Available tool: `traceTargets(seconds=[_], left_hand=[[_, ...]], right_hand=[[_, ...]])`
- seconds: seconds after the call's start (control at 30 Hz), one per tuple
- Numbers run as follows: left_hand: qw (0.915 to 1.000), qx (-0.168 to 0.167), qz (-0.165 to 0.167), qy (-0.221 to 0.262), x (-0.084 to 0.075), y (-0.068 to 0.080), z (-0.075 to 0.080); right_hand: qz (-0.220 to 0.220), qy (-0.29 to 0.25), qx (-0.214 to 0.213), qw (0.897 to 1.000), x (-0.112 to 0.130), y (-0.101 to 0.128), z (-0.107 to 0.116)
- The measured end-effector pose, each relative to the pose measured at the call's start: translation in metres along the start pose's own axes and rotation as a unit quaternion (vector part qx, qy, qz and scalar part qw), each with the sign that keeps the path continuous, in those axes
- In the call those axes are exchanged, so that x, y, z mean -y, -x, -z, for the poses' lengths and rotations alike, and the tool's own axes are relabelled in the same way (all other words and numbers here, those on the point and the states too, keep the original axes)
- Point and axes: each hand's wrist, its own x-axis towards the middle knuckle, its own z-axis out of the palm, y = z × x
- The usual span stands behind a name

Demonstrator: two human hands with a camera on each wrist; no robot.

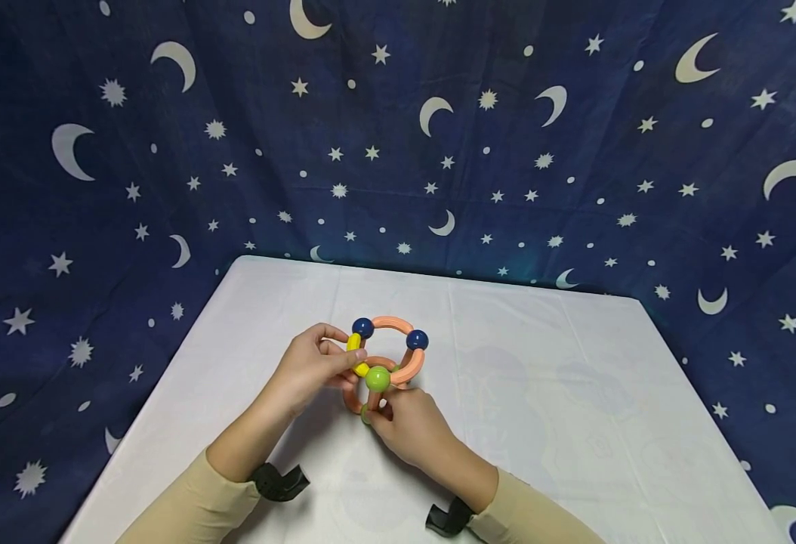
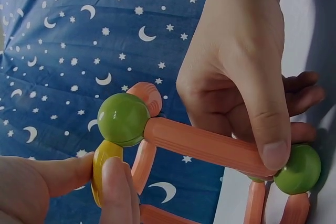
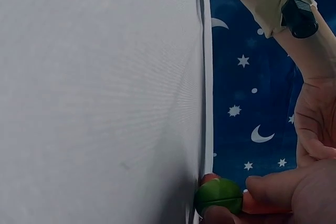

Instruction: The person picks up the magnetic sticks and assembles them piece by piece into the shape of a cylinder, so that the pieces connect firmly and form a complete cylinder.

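A frame of balls and rods stands on the table between the hands. Its upper ring joins two dark blue balls (image 1: 417,340), a green ball (image 1: 378,379), curved orange rods (image 1: 393,323) and a yellow curved rod (image 2: 107,171). My left hand (image 1: 313,368) pinches the yellow rod between thumb and fingers, beside the upper green ball. My right hand (image 1: 413,425) grips an upright orange rod (image 2: 205,145) low down, its thumb close to a lower green ball (image 3: 219,196). The fingers partly hide the frame's lower ring.
A white cloth covers the table (image 1: 561,423). Behind and beside it hangs a dark blue curtain (image 1: 398,196) with moons and stars. A black wrist device sits at each sleeve, the left one (image 1: 279,482) and the right one (image 1: 448,518).
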Motion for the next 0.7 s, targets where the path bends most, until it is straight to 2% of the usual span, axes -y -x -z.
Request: traceTargets(seconds=[0.17,0.37,0.53,0.63,0.7], left_hand=[[1.0000,0.008,-0.003,-0.002,0.000,0.001,0.001],[0.9992,0.017,-0.014,-0.032,0.001,0.001,0.003],[0.9947,0.021,-0.027,-0.097,0.002,0.000,0.010],[0.9872,0.018,-0.046,-0.152,0.003,-0.003,0.015],[0.9815,0.028,-0.065,-0.178,0.004,-0.006,0.017]], right_hand=[[-0.012,-0.016,0.005,1.000,-0.002,0.002,0.002],[-0.055,-0.067,0.027,0.996,-0.009,0.009,0.017],[-0.096,-0.109,0.023,0.989,-0.015,0.013,0.033],[-0.128,-0.137,0.005,0.982,-0.017,0.015,0.043],[-0.149,-0.165,-0.017,0.975,-0.019,0.016,0.048]])
